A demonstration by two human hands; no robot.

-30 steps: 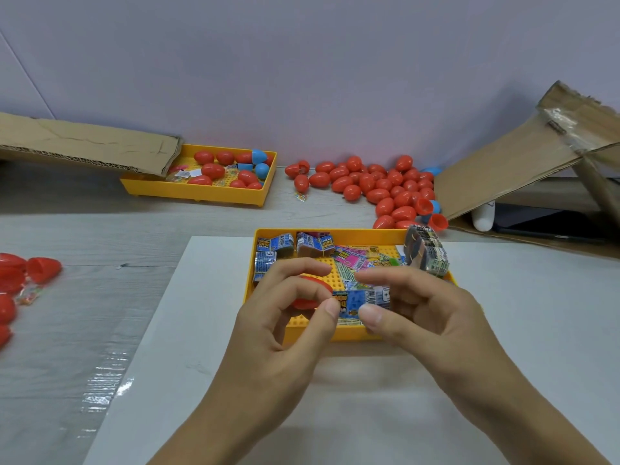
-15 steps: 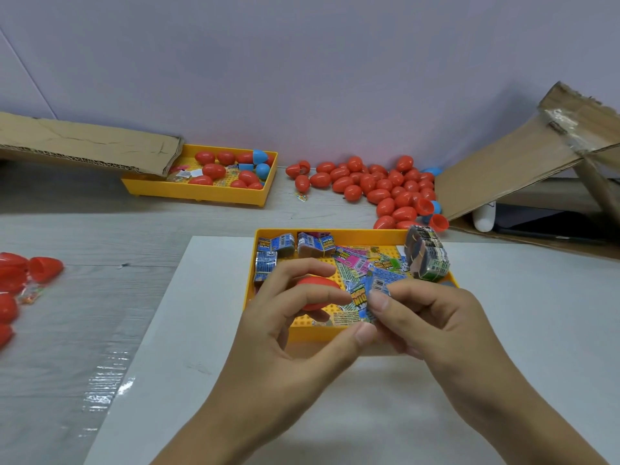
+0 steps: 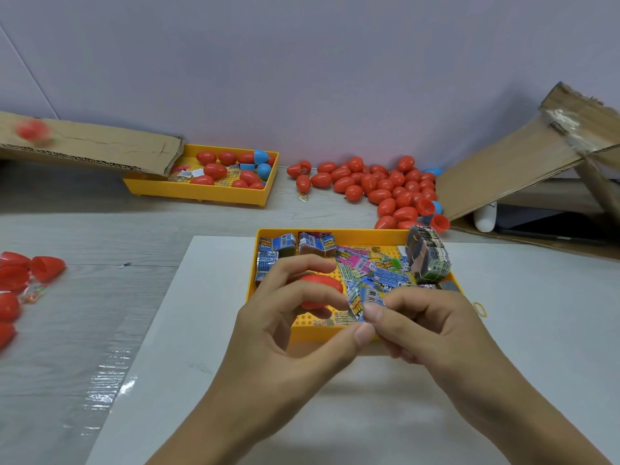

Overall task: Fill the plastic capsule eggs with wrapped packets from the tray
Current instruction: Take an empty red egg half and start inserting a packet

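A: Where is everything, taking the near tray [image 3: 303, 332] as the mark?

B: Both hands are over its front half. The left hand [image 3: 285, 333] has its fingers curled round a red egg [image 3: 320, 290], holding it above the tray floor. The right hand [image 3: 432, 325] pinches a blue packet [image 3: 364, 302] between thumb and forefinger, just right of the egg, and the left thumb tip touches the packet's lower edge.

A: So neither hand is free?

B: No. Each is clamped on its own thing, and the two meet at the packet.

A: Is the egg open?

B: I can't tell; the fingers hide its seam.

A: How will the packet handle?

B: My guess is light, thin and crinkly, so it bends instead of pushing straight. I'd hold it near the end going in, or fold it first. The film looks glossy, so it may slip from a loose pinch.

A: And the egg?

B: Hard smooth plastic, I'd say, light and apt to roll. Best cupped round its widest part, fingers clear of the rim.

A: What else is about?

B: More packets [image 3: 365, 263] in the tray, a banded bundle [image 3: 427, 255] at its back right corner, a pile of eggs [image 3: 379, 184] beyond it, and a second tray [image 3: 201, 193] to the back left.
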